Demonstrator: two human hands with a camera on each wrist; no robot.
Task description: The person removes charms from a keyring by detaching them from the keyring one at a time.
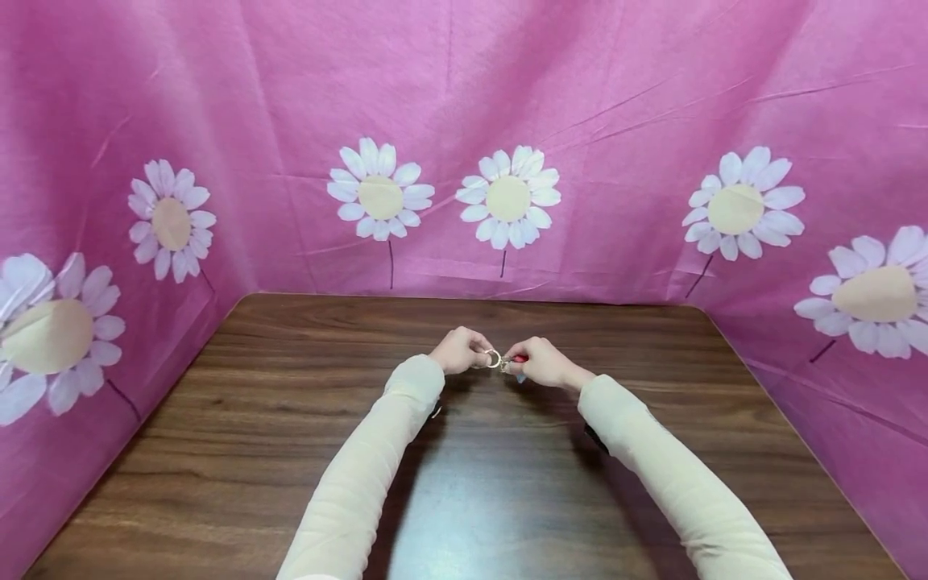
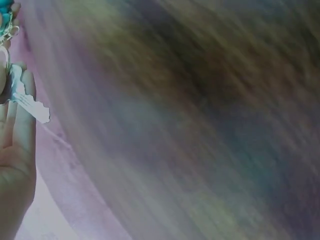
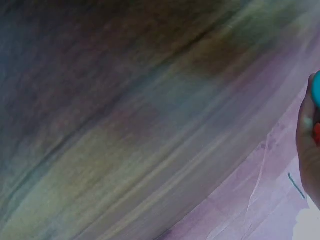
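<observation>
Above the far middle of the table, my left hand [image 1: 461, 350] pinches a metal key ring [image 1: 494, 358] between thumb and fingers. A silver key [image 2: 32, 106] lies against those fingers in the left wrist view, its toothed blade pointing outward. Just to the right, my right hand [image 1: 544, 362] grips a keychain charm with red [image 1: 519, 358] and blue [image 1: 521, 378] parts. Its teal piece [image 3: 316, 91] peeks from the hand at the right wrist view's edge. Small chain links [image 2: 14, 32] run beside the ring. The fingers hide most of the charm, so its shape cannot be made out.
A dark wood-grain table [image 1: 290, 387] spreads beneath both arms. Pink cloth [image 1: 449, 80] printed with white daisies stands along the table's back and both sides.
</observation>
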